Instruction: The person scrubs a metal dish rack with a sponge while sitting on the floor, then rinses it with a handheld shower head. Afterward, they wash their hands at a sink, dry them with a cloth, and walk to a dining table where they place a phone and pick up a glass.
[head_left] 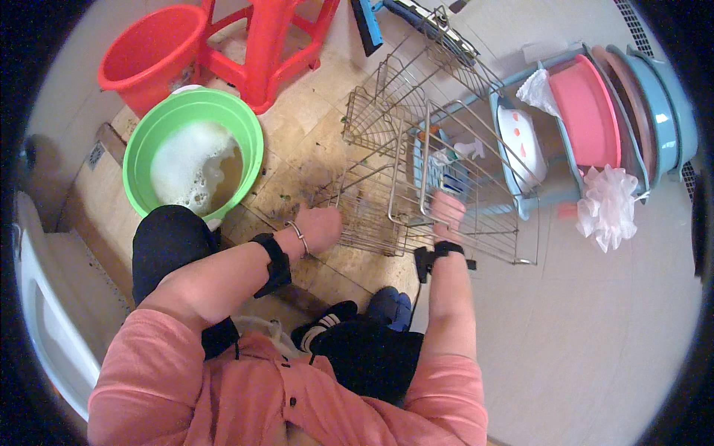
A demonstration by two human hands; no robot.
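A tiered metal wire rack [393, 199] with basket-like shelves is tilted over the tiled floor in front of me. My right hand [448, 210] is closed on its wire frame at the near right part. At the rack's lower left edge, my left hand [321, 229] is curled, its fingers mostly hidden; whether it grips a wire or a small thing, I cannot make out. Left of that hand stands a green basin [256, 160] holding cloudy water and white foam. Dark specks of dirt lie on the tiles around the rack.
A red bucket [123, 70] and red plastic stool [264, 56] stand at the far left. A blue-handled squeegee [366, 26] lies at the back. Along the right wall, a blue holder carries a pink basin [587, 111], blue basins [658, 111] and a white bath puff [606, 208].
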